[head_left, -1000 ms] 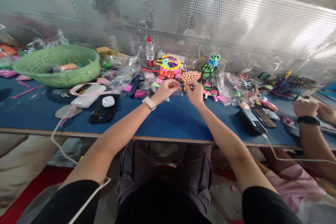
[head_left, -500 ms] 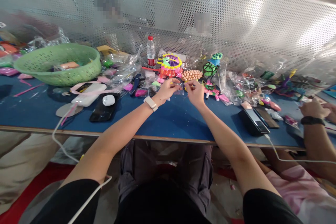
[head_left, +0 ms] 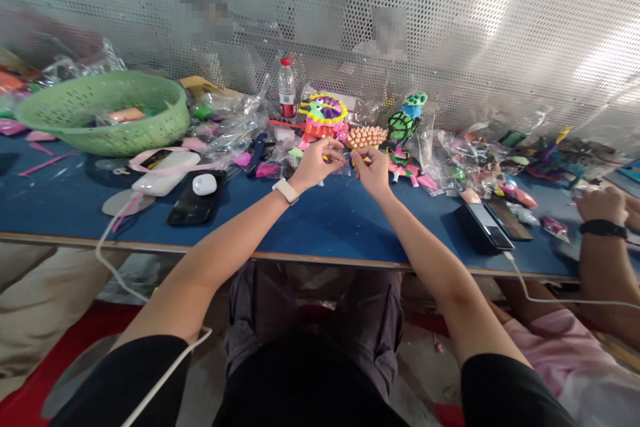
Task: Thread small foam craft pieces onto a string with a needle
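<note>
My left hand (head_left: 321,163), with a pale watch band (head_left: 285,191) on its wrist, is raised over the blue table with curled fingers. Facing it, my right hand (head_left: 373,170) pinches thumb against fingertips. Whatever lies at the fingertips is too small to make out. Just behind the hands are an orange spiky clay piece (head_left: 367,137) and a colourful clay figure with a yellow-edged purple shell (head_left: 325,109). A green and black clay turtle-like figure (head_left: 403,125) stands beyond my right hand, and a pink and green clay figure (head_left: 401,161) lies beside it.
At left are a green basket (head_left: 105,140), a white power bank (head_left: 167,177) and a black phone (head_left: 197,207) with a white case on top. A bottle (head_left: 287,90) stands behind. A black device (head_left: 483,228) and a co-worker's hand (head_left: 603,207) are at right.
The view has shifted slightly, so the table things sit a little higher in the picture. Both hands stay close together, with small finger movements.
</note>
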`<state>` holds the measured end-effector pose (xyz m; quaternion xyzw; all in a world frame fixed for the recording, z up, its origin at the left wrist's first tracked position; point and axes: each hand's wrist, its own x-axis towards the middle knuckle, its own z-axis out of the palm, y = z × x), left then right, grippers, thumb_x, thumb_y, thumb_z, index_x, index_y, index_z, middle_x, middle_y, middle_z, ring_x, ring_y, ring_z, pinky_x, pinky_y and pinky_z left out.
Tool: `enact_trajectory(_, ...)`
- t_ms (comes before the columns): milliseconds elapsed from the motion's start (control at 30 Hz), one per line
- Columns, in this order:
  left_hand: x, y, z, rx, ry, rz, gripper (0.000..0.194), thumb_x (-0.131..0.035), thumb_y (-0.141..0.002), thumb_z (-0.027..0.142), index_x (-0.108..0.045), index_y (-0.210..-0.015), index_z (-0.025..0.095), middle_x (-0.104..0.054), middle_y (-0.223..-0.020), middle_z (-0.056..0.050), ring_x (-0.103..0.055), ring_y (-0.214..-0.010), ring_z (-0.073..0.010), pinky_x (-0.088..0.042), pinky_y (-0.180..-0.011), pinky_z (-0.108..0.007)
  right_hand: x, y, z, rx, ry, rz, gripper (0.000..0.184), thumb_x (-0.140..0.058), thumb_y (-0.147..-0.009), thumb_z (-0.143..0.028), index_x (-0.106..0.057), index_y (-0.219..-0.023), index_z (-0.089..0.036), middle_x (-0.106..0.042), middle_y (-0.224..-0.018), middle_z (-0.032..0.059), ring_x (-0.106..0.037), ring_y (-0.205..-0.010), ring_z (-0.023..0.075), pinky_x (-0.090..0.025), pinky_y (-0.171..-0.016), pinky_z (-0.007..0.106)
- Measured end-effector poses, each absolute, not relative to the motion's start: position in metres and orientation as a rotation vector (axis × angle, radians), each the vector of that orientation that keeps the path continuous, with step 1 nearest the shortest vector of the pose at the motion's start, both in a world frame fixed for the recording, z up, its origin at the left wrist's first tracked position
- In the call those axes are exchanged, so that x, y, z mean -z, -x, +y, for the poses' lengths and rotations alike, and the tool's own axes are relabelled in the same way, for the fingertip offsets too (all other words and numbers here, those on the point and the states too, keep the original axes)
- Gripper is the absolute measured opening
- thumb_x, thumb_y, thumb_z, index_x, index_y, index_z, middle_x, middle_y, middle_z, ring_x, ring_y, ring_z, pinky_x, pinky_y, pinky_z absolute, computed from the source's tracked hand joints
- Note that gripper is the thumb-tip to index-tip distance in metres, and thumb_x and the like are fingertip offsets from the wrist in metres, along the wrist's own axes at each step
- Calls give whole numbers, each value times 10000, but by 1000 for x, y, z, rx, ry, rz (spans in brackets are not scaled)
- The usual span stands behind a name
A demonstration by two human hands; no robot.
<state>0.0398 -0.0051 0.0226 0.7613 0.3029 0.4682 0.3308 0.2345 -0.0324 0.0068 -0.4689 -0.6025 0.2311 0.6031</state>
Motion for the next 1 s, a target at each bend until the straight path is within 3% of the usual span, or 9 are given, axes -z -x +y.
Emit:
enact_trajectory(300,-24,-38,-11,-1266,-2446,1008,91,-850,-1018,287,-790,-1018,218,-784,-1241,-123,-740,-1235,-333,-570,-1150,-521,-11,-235,-37,-473,1146,-1471,253,-788,-1024,-424,-708,-870,-239,-685,-722,-19,-541,-468,98,-404,-458,257)
enact_trajectory(400,-23,-40,-9,-1304,-2341,957,233,-818,-1059,388,-733,-931,212,-759,-1187,-128,-740,-1147,-299,-605,-1093,-493,-11,-235,-38,-472,1145,-1491,265,-793,-1025,-435,-709,-871,-236,-679,-729,-20,-541,-476,95,-401,-455,251)
enact_trajectory(567,-17,-46,1,-1146,-1809,865,449,-767,-1089,524,-656,-789,209,-691,-848,-63,-691,-843,-201,-643,-865,-392,-13,-234,-39,-461,1119,-1486,243,-787,-1012,-422,-717,-870,-238,-679,-754,-18,-536,-488,100,-416,-466,265)
enact_trajectory(667,-14,-49,2,-1045,-1652,846,440,-718,-1116,513,-652,-808,207,-701,-853,-69,-683,-793,-182,-639,-811,-368,-11,-233,-38,-456,1104,-1469,214,-785,-1001,-384,-720,-862,-234,-675,-733,-21,-537,-488,106,-428,-484,274)
enact_trajectory(767,-14,-48,-4,-1254,-1879,948,225,-777,-1082,434,-736,-1047,216,-766,-1126,-116,-738,-992,-229,-646,-961,-418,-7,-231,-35,-432,1119,-1399,214,-798,-983,-356,-718,-831,-227,-674,-713,-16,-547,-519,113,-455,-516,281)
enact_trajectory(867,-18,-44,-12,-1420,-2244,1043,243,-822,-1031,332,-747,-1244,245,-728,-1390,-150,-698,-1291,-325,-569,-1180,-524,-2,-229,-33,-447,1149,-1323,236,-802,-980,-378,-727,-816,-226,-665,-682,-13,-534,-520,119,-460,-508,283)
enact_trajectory(1000,-22,-42,-14,-1279,-2591,1052,85,-737,-1052,273,-793,-1095,227,-743,-1341,-161,-644,-1360,-401,-496,-1238,-632,-1,-226,-33,-502,1141,-1288,261,-814,-977,-421,-734,-821,-227,-662,-663,-15,-502,-466,113,-433,-464,287)
